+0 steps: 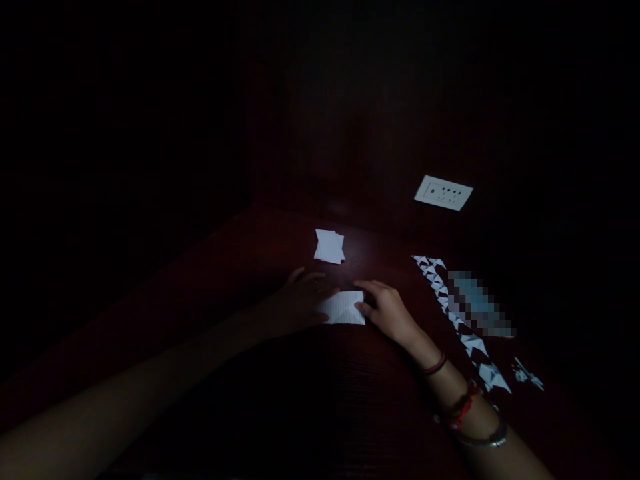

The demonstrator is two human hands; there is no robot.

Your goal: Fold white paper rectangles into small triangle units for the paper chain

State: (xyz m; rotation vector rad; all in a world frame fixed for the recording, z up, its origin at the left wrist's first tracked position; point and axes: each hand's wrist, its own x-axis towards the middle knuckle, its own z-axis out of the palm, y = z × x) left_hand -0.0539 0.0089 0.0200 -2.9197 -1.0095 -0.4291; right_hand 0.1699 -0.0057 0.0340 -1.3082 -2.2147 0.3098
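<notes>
A folded sheet of lined white paper (346, 308) lies on the dark red table between my two hands. Over its left end is my left hand (300, 303), in shadow, with its fingers spread and the thumb near the lower left corner. My right hand (389, 312) rests at the right end, its thumb touching the paper's edge and its fingers stretched out beyond the top corner. Both hands are open, with thumb and fingers apart. Past them lies a small stack of white paper pieces (329, 246).
A row of folded white paper shapes (440, 290) runs along the table's right side, beside a blurred-out bluish object (480, 303). A small white tangled item (527, 373) lies further right. A white socket plate (444, 193) is on the wall. The surroundings are very dark.
</notes>
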